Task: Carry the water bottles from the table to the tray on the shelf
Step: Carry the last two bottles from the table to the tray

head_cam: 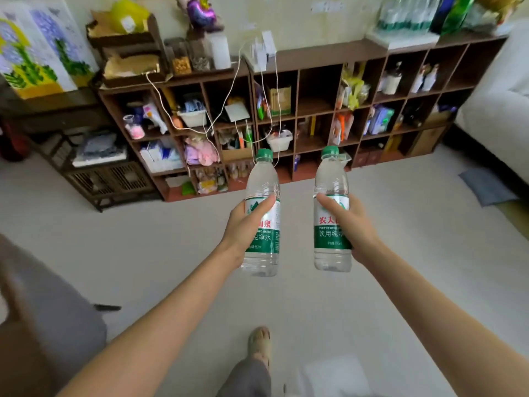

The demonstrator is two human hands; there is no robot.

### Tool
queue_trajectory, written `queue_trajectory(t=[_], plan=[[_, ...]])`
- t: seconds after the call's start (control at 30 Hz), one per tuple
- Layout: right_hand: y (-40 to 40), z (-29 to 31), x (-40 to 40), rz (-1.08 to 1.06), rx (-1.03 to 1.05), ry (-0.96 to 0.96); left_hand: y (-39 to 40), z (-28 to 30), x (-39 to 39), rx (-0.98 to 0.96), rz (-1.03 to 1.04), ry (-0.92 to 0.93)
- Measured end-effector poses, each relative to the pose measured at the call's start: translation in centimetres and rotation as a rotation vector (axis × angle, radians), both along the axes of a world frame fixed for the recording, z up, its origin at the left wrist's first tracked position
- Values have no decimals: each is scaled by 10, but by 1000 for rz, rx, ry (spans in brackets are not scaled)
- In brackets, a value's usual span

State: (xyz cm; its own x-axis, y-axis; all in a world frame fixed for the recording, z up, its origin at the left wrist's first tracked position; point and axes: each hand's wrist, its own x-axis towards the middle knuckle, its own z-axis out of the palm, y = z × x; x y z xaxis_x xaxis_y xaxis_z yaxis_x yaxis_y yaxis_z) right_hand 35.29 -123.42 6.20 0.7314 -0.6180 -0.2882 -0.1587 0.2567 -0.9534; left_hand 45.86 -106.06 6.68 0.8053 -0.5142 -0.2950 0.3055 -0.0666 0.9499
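Observation:
I hold two clear water bottles upright in front of me, above the floor. My left hand [243,224] is shut on the left water bottle [263,181], which has a green cap and a green-and-white label. My right hand [350,222] is shut on the right water bottle [332,179] of the same kind. Ahead stands a long brown cubby shelf [315,54]. At its top right a white tray [403,38] carries several more bottles [406,12]. The table is not in view.
White cables [229,96] hang down the front of the shelf. A low dark rack [106,179] stands at the left, a white sofa [498,110] and a grey cushion [486,186] at the right. A grey chair [43,310] is near left. My sandalled foot [259,343] steps on pale floor.

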Motion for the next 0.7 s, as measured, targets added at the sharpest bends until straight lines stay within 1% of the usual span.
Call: queue_trajectory(t=[0.17, 0.33, 0.43, 0.57, 0.7], plan=[[-108, 5, 111, -94, -28, -19, -125, 6, 126, -39, -78, -37], [-220, 25, 184, -213, -62, 2, -265, 28, 224, -64, -198, -54], [-289, 33, 209, -312, -78, -9, -353, 39, 257, -79, -284, -9], [-395, 31, 233, -425, -99, -19, -477, 36, 290, -91, -389, 78], [-517, 28, 260, -498, -128, -32, -606, 30, 318, -139, -413, 112]])
